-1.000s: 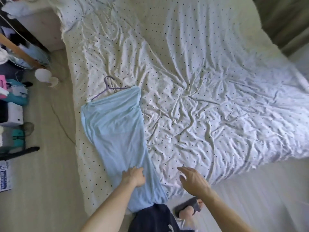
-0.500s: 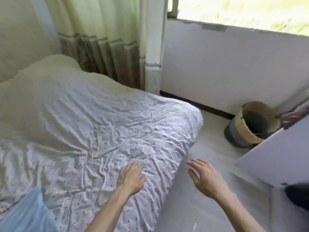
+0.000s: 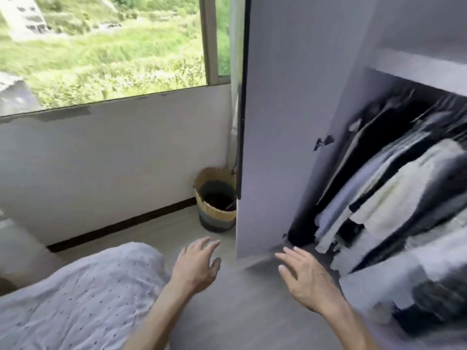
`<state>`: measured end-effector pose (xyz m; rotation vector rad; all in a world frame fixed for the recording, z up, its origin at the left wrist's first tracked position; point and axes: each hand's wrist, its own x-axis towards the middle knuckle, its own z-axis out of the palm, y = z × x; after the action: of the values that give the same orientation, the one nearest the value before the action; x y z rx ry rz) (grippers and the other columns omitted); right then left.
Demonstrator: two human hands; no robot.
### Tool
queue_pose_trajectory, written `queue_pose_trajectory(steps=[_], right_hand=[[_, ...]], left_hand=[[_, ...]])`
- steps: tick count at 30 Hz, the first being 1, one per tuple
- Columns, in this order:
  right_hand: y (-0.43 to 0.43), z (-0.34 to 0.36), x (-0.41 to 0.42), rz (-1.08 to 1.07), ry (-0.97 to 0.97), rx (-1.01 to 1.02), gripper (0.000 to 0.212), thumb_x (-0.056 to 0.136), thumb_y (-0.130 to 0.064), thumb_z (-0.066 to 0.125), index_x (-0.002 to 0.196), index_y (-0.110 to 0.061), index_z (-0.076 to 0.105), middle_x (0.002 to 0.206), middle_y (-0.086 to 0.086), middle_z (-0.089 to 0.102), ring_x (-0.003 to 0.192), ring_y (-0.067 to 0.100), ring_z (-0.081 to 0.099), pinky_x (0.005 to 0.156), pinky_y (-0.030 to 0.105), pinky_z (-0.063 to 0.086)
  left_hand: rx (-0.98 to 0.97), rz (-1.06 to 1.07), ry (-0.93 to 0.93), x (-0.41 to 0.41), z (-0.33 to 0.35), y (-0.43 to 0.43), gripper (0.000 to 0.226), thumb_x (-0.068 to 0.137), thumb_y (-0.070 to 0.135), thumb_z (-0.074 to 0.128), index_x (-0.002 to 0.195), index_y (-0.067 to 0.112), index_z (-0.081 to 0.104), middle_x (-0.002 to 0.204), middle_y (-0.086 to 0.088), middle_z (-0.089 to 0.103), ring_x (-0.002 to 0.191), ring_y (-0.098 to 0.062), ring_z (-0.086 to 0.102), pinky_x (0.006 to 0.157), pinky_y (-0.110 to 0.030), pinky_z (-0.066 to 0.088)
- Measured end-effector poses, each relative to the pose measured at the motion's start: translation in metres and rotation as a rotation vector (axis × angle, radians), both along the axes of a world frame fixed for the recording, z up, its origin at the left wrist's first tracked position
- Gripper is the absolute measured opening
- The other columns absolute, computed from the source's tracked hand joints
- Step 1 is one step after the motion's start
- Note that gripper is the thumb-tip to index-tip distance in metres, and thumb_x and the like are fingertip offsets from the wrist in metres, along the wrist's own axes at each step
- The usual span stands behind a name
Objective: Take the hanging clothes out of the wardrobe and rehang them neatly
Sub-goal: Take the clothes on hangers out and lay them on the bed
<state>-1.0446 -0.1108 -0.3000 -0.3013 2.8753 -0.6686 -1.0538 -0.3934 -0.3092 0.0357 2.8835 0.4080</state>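
Hands (image 3: 195,267) now nr wardrobe (image 3: 290,122), fingers (image 3: 286,258) spread — empty

Open wardrobe (image 3: 429,26) at two o'clock, and its door (image 3: 290,122) swings out toward twelve, standing between the hanging clothes (image 3: 394,188) and the basket (image 3: 214,213). The clothes hang in a packed row inside, under a shelf (image 3: 417,69). The basket sits on the floor (image 3: 240,311) at twelve, partly behind the door's edge, against the wall (image 3: 101,160) below the window (image 3: 101,46) at eleven. Bed (image 3: 75,299) corner at eight. Both hands are out over the floor: left hand (image 3: 195,269) just past the bed corner, right hand (image 3: 305,281) at one o'clock before the door's lower edge, well apart, touching nothing.
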Motion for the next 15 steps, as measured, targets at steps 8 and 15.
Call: queue_pose_trajectory(steps=[8,15], right_hand=[[0.059,0.051,-0.063,-0.401,0.138,0.043,0.041,0.102,-0.039,0.046,0.143,-0.035,0.049,0.154,-0.011,0.041,0.147,0.01,0.023,0.117,0.022,0.015],[0.117,0.12,-0.116,-0.61,0.313,0.153,0.046,0.103,-0.039,0.043,0.148,-0.032,0.043,0.157,-0.012,0.034,0.15,0.007,0.014,0.117,0.02,0.008]], left_hand=[[-0.038,-0.434,0.118,-0.174,0.043,0.063,0.051,0.1,0.044,0.044,0.15,0.038,0.034,0.158,0.003,0.034,0.146,-0.021,0.031,0.117,-0.043,0.031],[0.043,-0.648,0.174,-0.288,0.089,0.157,0.052,0.101,0.042,0.043,0.152,0.039,0.032,0.161,0.005,0.027,0.146,-0.021,0.03,0.119,-0.037,0.025]])
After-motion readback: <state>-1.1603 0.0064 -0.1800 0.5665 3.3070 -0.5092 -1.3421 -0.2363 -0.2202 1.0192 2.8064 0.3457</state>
